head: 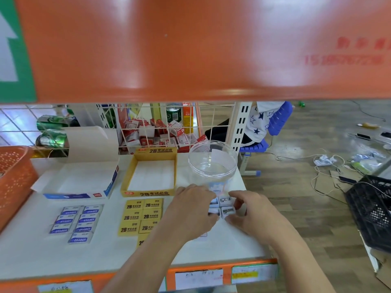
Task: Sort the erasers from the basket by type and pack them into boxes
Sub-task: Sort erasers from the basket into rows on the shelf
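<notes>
We are bracketing a cluster of small grey-and-white erasers (pixel 227 210) on the right part of the white shelf top (pixel 42 256). Our left hand (pixel 190 208) is curling its fingers against the cluster's left side, and our right hand (pixel 251 212) is pinching its right side between thumb and fingertips. Just beyond them, the clear round plastic tub (pixel 212 163) is standing open near the shelf's right edge. Left of our hands, flat yellow 2B erasers (pixel 143 216) are lying in rows in front of the open yellow cardboard box (pixel 151 174). Further left, blue-and-white erasers (pixel 77 220) are lying in front of the open white-and-blue cardboard box (pixel 78 180). The orange perforated plastic basket (pixel 12 180) is sitting at the far left edge. Bare shelf is lying open between the rows and the orange front lip (pixel 211 269).
</notes>
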Demonstrator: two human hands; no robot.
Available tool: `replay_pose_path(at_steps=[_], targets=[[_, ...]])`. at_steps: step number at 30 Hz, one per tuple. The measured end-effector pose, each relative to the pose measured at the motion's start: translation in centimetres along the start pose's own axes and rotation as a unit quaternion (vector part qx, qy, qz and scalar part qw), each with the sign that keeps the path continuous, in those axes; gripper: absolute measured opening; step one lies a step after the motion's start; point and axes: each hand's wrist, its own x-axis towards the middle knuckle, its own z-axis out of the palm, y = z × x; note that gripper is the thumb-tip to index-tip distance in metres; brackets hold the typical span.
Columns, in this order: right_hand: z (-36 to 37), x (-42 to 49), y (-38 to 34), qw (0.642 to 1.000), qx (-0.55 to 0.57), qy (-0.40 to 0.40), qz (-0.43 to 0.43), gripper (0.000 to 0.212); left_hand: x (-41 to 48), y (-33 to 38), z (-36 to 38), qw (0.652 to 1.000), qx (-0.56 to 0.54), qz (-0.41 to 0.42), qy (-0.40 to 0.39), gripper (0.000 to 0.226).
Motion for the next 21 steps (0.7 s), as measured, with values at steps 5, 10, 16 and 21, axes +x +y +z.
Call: replay_pose_path(at_steps=[5,10,16,21], targets=[[-0.2,0.3,-0.1,1.000,-0.010,-0.011,-0.010,0.037,0.2,-0.3,0.2,1.000,-0.008,-0.004,-0.010,0.034],[-0.1,0.6,-0.1,1.000,-0.007,-0.006,-0.001,0.042,0.5,-0.4,-0.1,0.999,-0.020,-0.012,-0.039,0.039],[0.3,0.7,-0.1,0.999,0.026,-0.004,0.022,0.053,0.6,-0.5,-0.7,0.997,-0.034,-0.015,-0.069,0.047],[-0.1,0.2,-0.6,0.999,0.018,0.004,0.028,0.052,-0.1,-0.6,-1.5,0.997,-0.067,-0.017,-0.043,0.044]])
